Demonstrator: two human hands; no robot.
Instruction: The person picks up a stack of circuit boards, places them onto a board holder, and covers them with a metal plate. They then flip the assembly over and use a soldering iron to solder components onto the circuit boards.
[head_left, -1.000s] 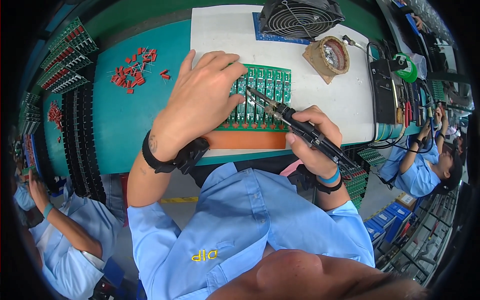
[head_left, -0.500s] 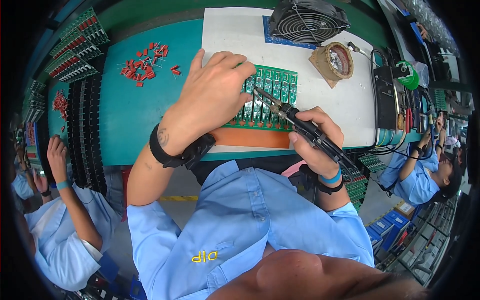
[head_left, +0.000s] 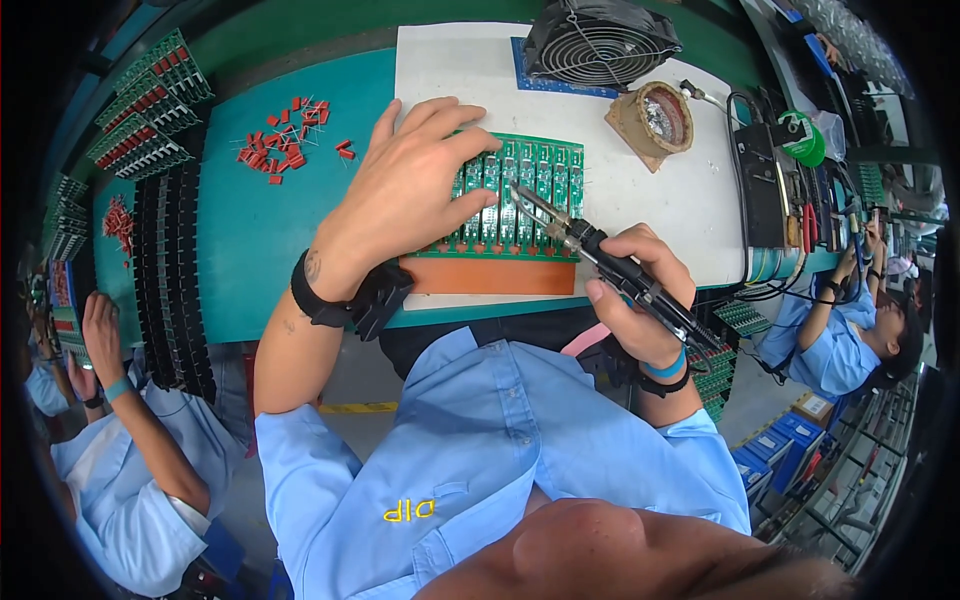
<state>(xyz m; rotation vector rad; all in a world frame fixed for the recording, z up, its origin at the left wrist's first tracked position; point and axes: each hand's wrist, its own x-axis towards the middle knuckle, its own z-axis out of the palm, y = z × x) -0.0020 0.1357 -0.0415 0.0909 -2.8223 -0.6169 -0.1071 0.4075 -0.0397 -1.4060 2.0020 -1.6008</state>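
Observation:
A green circuit board panel (head_left: pixel 545 190) made up of several narrow strips lies on a white sheet in front of me. My left hand (head_left: pixel 425 180) rests over its left part, fingers spread, with the index fingertip at the far edge and the thumb across the strips. In my right hand (head_left: pixel 645 295) is a black soldering iron (head_left: pixel 625 270), gripped like a pen. A metal guide runs alongside its tip, which points at the middle strips; whether it touches cannot be made out. An orange-brown bar (head_left: pixel 490 277) lies along the panel's near edge.
Red components with wire leads (head_left: pixel 285 145) are scattered at the left on the green mat (head_left: pixel 270 240). A black fan (head_left: pixel 600 45) and a round tin (head_left: pixel 655 118) stand at the back. Black strips (head_left: pixel 175 280) separate me from a co-worker's hand (head_left: pixel 102 325); a tool holder (head_left: pixel 765 190) stands right.
The iron's tip has shifted slightly right and nearer over the panel. My left thumb and index finger have straightened a little. The whole view has also moved slightly.

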